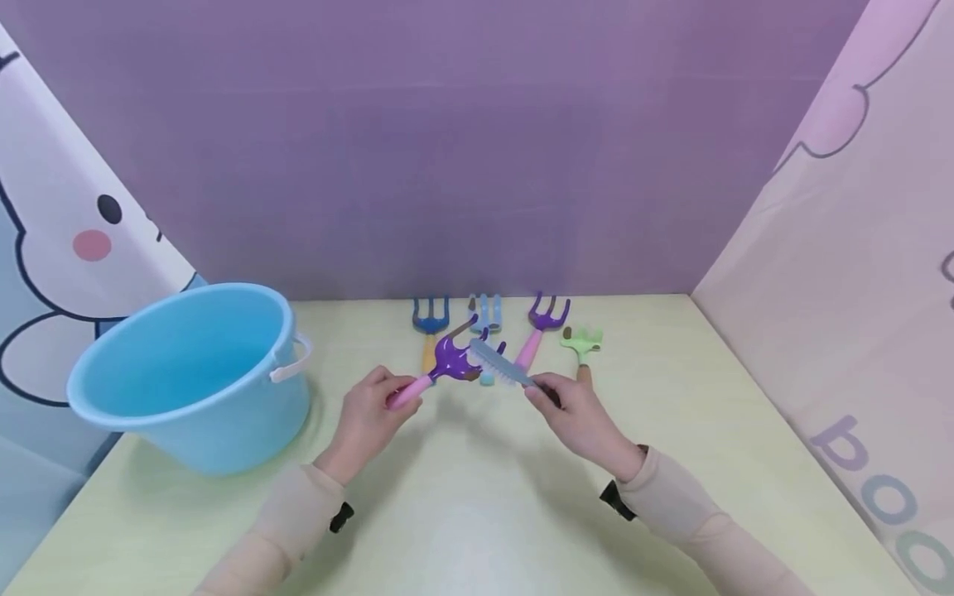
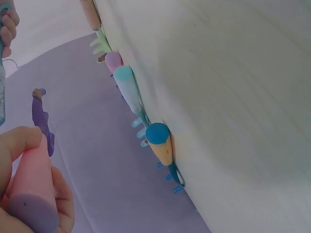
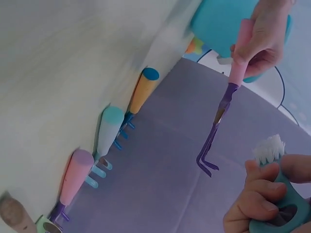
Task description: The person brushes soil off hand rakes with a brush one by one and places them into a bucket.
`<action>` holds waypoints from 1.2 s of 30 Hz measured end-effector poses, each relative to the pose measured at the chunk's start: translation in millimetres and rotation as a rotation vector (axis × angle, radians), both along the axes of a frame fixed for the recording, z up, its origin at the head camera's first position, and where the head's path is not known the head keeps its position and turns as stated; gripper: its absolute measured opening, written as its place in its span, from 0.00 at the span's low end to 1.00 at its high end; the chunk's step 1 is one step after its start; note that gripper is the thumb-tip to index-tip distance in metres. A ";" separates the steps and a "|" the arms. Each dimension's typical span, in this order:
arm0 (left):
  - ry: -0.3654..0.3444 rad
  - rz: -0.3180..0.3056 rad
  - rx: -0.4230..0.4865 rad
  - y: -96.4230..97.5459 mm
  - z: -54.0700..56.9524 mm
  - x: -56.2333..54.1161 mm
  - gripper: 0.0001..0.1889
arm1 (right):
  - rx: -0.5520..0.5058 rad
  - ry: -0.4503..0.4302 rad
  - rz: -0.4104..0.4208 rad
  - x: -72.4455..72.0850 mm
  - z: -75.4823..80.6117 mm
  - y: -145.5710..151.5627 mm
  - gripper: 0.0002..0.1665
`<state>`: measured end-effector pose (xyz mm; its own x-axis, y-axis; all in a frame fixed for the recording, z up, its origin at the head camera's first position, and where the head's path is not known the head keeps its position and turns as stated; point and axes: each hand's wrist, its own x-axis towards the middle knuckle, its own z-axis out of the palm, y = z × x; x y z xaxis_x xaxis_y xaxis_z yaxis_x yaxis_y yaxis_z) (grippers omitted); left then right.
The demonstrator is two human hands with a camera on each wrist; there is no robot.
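Observation:
My left hand (image 1: 368, 418) grips the pink handle of a small purple garden hand rake (image 1: 451, 358), thumb along the handle. The rake is held up over the table, its curved tines pointing away and brown patches on them. In my right hand (image 1: 580, 420) is a scrubbing brush (image 1: 498, 362) with white bristles and a blue-green looped handle (image 3: 291, 201), fingers curled round it. In the head view the brush end overlaps the rake's tines. The right wrist view shows the bristles (image 3: 270, 149) apart from the rake (image 3: 224, 104).
Behind the hands lie a dark blue rake (image 1: 431, 318), a light blue rake (image 1: 486, 316), another purple rake (image 1: 547, 319) and a green rake (image 1: 583, 341); some have brown patches. A blue bucket (image 1: 231, 434) stands at the left. Printed cloth walls (image 1: 477, 165) enclose the table (image 1: 477, 530).

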<state>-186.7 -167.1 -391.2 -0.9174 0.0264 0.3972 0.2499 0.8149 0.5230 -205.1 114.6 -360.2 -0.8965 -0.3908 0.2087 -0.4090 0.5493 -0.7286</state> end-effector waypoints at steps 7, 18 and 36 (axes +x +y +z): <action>-0.005 0.000 0.004 1.7 -1.3 1.0 0.15 | 0.134 0.240 -0.068 -3.6 -2.4 -7.2 0.12; 0.064 -0.013 -0.001 4.6 -3.6 2.4 0.15 | 0.344 0.546 -0.229 -6.2 -4.8 -28.5 0.12; 0.165 -0.054 -0.022 11.4 -2.6 4.7 0.15 | 0.521 0.896 -0.315 -16.2 -18.9 -45.4 0.14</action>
